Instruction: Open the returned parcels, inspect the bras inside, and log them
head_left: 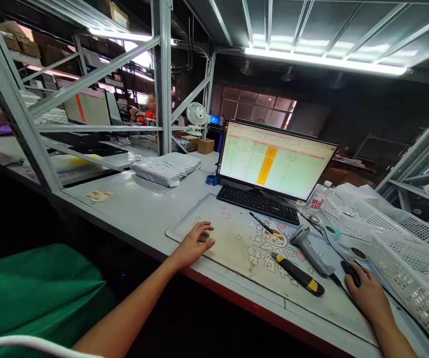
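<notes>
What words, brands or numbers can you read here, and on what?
Desk mat: large outlined characters, apparently "好好"; the rest unclear.
Bottle: red characters, too blurred.
Monitor: on-screen text and brand, too small.
Keyboard: legends too small.
Yellow labels, white parcel: print too small.

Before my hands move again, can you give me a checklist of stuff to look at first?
1. Right hand on the mouse: ok, the fingers are over it.
2. Left hand free: ok, it holds nothing, and the fingers are loosely curled near the edge of the mat.
3. Screen on: ok, it is lit and shows rows with an orange column.
4. Knife safely closed: cannot tell, its tip is too small to see well.
5. Mat free of tools: not ok, the knife, pen and scanner lie on it.
</notes>
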### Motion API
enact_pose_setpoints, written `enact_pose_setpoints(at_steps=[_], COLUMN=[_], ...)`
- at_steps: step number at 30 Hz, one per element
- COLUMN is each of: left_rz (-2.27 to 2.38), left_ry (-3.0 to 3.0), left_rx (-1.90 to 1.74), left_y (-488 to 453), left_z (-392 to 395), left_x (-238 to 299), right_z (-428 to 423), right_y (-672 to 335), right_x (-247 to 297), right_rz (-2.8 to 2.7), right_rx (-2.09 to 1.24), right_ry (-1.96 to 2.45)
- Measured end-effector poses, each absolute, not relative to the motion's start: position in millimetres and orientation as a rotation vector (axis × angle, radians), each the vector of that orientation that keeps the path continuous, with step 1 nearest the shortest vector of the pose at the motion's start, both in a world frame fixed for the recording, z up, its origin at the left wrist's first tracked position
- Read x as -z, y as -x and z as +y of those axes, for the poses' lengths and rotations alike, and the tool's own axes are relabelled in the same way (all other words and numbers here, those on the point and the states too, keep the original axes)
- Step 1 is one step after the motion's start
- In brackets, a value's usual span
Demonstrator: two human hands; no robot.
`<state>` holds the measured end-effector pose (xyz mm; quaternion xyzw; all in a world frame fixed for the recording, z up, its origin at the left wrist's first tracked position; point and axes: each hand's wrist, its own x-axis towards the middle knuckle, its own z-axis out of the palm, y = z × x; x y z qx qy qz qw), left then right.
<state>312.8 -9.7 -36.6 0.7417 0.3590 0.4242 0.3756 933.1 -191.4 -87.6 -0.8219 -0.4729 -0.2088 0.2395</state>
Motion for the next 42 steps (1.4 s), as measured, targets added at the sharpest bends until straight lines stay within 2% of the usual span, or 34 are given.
enact_pose_setpoints(at_steps=[11, 19, 42], left_rz=[0.924, 0.983, 1.021], left_ry=[-1.906, -1.894, -1.915], left_rx=[-1.092, -1.079, -1.059], left_y=[-313, -314, -314], left_z=[-12, -7, -8], left_x=[32, 33, 29], right_z=[-185, -194, -199], right_y=[-923, -899, -886], right_x=[85, 61, 53], right_rz=[-1.232, -1.263, -1.078], right_rx=[0.604, 0.519, 0.466], right_ry=[2.210, 2.375, 2.490])
